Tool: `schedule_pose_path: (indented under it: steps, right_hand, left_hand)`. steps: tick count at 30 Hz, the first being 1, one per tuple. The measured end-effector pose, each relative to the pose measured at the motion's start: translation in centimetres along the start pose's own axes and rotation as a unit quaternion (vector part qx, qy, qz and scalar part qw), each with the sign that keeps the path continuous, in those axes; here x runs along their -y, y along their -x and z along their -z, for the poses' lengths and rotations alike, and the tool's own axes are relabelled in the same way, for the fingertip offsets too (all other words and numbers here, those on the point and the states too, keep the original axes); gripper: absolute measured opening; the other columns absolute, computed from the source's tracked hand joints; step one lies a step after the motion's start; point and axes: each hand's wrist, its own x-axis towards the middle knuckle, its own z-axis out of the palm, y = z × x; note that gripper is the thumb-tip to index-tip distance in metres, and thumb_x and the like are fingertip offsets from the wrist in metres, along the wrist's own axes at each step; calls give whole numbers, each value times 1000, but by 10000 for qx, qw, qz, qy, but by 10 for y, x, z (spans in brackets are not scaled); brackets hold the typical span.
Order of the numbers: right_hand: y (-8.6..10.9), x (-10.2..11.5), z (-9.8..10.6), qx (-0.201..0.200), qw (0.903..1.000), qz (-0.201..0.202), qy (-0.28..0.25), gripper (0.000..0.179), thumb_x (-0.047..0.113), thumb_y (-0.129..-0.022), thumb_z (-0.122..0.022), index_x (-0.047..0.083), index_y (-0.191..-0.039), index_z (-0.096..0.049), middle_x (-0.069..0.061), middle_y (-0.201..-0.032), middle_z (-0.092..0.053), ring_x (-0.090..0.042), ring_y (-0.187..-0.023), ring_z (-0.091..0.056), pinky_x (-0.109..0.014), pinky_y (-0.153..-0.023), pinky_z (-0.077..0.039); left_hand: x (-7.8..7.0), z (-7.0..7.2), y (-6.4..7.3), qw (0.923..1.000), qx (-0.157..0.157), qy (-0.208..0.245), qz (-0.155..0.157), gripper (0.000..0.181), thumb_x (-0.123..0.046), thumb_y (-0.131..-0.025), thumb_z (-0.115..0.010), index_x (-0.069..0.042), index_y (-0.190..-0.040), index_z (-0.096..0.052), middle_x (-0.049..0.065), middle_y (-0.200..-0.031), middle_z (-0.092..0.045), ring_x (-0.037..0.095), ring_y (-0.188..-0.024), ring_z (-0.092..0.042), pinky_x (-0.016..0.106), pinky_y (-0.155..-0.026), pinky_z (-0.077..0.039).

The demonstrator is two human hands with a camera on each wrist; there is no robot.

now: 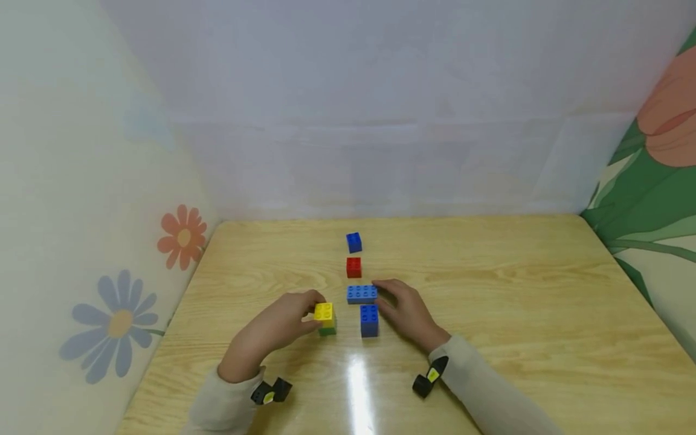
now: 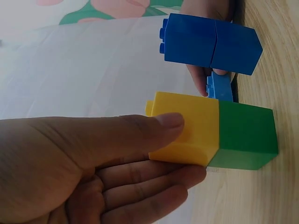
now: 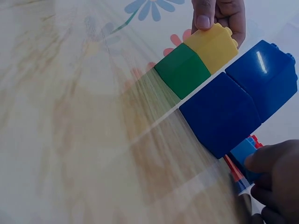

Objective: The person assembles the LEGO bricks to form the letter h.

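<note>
My left hand (image 1: 283, 320) pinches a yellow toy brick (image 2: 187, 126) between thumb and fingers. It is stacked on a green brick (image 2: 247, 135), whose base is at the wooden table. My right hand (image 1: 408, 314) grips the right end of a long light blue brick (image 1: 361, 294), thumb at the near side and a finger at the far corner. Just in front of that brick stands a stack of two dark blue bricks (image 1: 369, 323), to the right of the yellow and green stack. The right wrist view shows the thumb (image 3: 261, 161) against the light blue brick, partly hidden.
Behind the light blue brick lie a red brick (image 1: 354, 267) and, farther back, a small blue brick (image 1: 354, 243), roughly in line. The wooden table (image 1: 516, 290) meets a pale cloth backdrop (image 1: 380, 163) at its far edge. Flower-patterned walls flank both sides.
</note>
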Motion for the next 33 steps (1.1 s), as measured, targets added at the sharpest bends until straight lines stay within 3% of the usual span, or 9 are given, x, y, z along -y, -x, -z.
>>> schedule_pose_path:
  steps: [10, 21, 33]
  right_hand:
    - [2, 1, 1, -203, 9997, 79, -137, 39, 21, -93, -68, 13, -130, -62, 3, -125, -62, -14, -118, -56, -36, -100, -46]
    - [5, 10, 8, -708, 9965, 234, -391, 37, 26, -93, -67, 11, -128, -63, 5, -126, -62, -15, -119, -56, -40, -102, -44]
    - [4, 20, 9, -1086, 9870, 792, -879, 36, 18, -92, -69, 6, -126, -63, 1, -124, -63, -17, -115, -58, -41, -96, -49]
  left_hand:
    - [-2, -1, 2, 10000, -19, 36, -43, 31, -12, -88, -73, -5, -116, -61, 5, -109, -67, 24, -102, -64, 42, -89, -52]
    - [-4, 0, 3, 10000, 3, -14, -64, 33, -13, -89, -72, -4, -118, -60, 7, -111, -67, 27, -104, -63, 43, -90, -52]
    - [-1, -1, 1, 9995, -47, -8, -305, 31, -16, -89, -72, -6, -117, -61, 3, -108, -67, 23, -100, -64, 42, -87, -53]
